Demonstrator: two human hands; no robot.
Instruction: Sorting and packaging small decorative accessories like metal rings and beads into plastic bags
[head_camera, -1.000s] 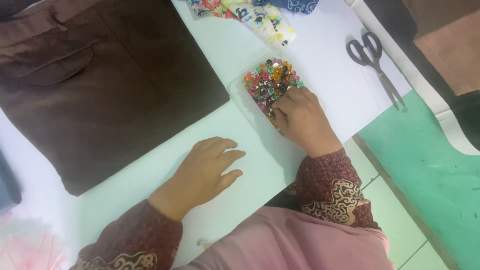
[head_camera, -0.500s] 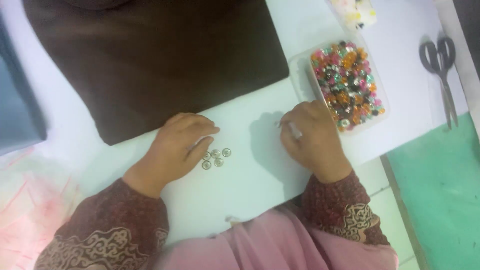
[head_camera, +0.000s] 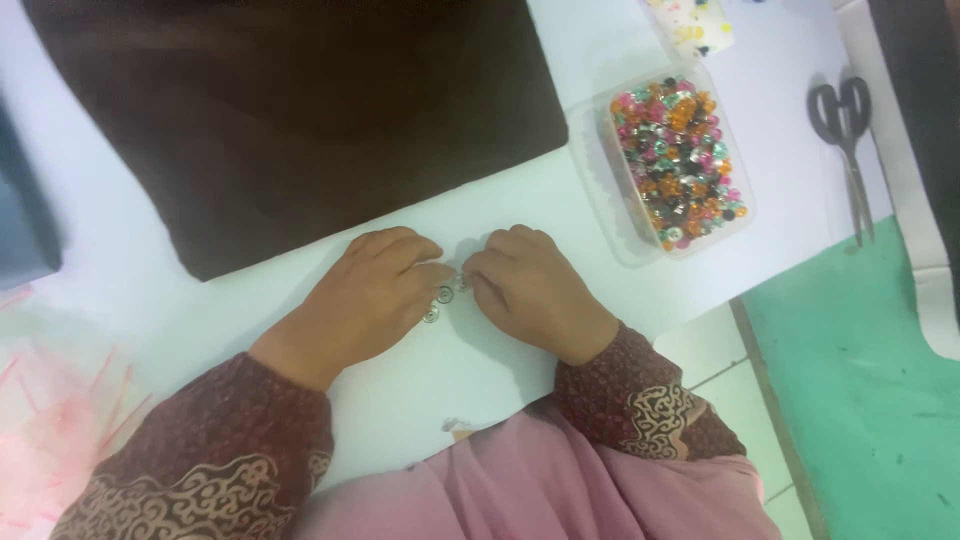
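A: Entry one, change since half a second back: the left hand (head_camera: 365, 295) and right hand (head_camera: 530, 285) have closed toward each other; the clear tray of coloured beads (head_camera: 675, 160) sits further right in view.

B: Nearest items?

A: Patterned maroon sleeves, pink garment at the lap. Then both hands, palms down on the white table (head_camera: 420, 400), fingertips nearly meeting over the small silver studs (head_camera: 440, 298), well to the left of the tray.

B: Grip?

A: Right thumb and forefinger look pinched on one stud beside the loose ones; left fingers are curled loosely, touching or just beside the studs. Whether the left actually holds one cannot be told.

B: Handling note?

A: Judged: the pieces are tiny and likely to skid, so light fingertip pressure flat on the table suits them.

B: Further out?

A: Brown fabric (head_camera: 290, 120), left of the tray and just beyond the hands. Scissors (head_camera: 845, 140), right of the tray. A printed scrap (head_camera: 695, 25) beyond the tray. Nothing lies between hands and studs.
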